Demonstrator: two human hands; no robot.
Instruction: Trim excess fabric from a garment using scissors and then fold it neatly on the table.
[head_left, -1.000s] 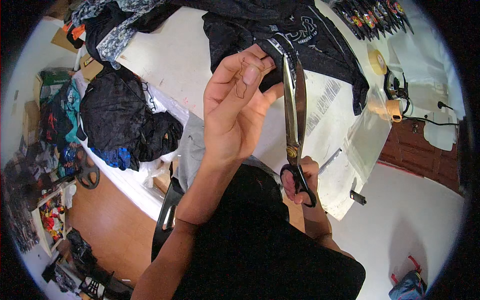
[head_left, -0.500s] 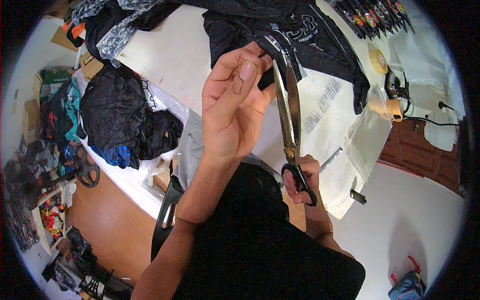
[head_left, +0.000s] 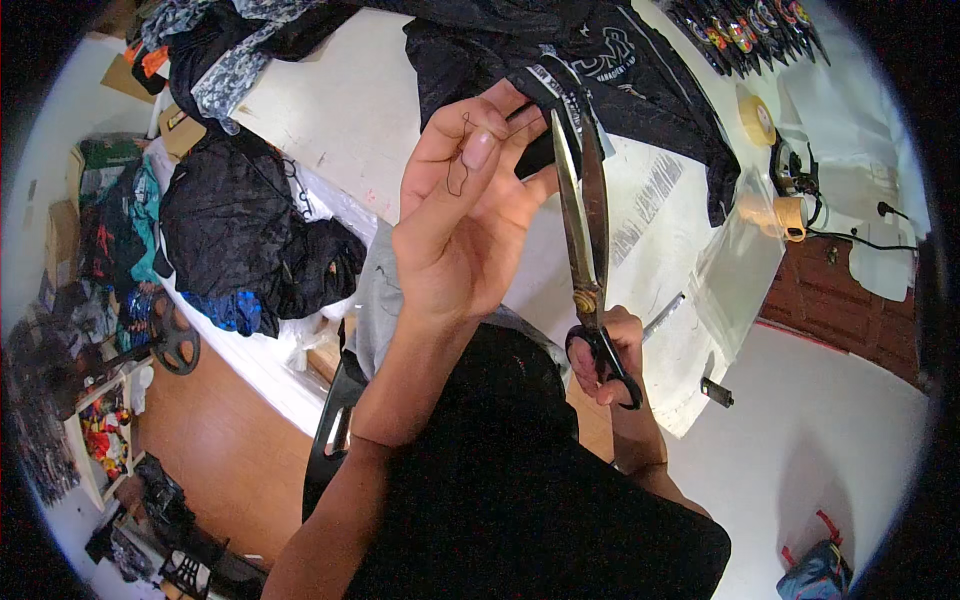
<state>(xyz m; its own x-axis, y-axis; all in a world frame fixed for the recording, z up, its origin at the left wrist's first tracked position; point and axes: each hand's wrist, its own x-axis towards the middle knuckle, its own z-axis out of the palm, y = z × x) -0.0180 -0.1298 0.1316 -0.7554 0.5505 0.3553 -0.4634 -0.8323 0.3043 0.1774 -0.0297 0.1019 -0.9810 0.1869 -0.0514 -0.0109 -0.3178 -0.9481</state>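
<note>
Right grip point(head_left: 618, 350) holding scissors point(head_left: 587, 298), left grip point(head_left: 455, 225) pinching thread point(head_left: 449, 183), blades point(head_left: 597, 225) across black garment point(head_left: 655, 110), tape roll point(head_left: 757, 122), mug point(head_left: 789, 218) at right

Shiny mtl scissor blades point(head_left: 597, 200), matt-fin. cloth garment point(head_left: 650, 115)

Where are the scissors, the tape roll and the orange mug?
Scissors point(head_left: 588, 297), head view: on the pivot between blades and handles.
Tape roll point(head_left: 752, 122), head view: on its yellow outer side.
Orange mug point(head_left: 788, 215), head view: on its body.

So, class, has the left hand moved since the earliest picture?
Yes, slightly: the left hand has shifted leftward, judged against the orange mug.
</note>
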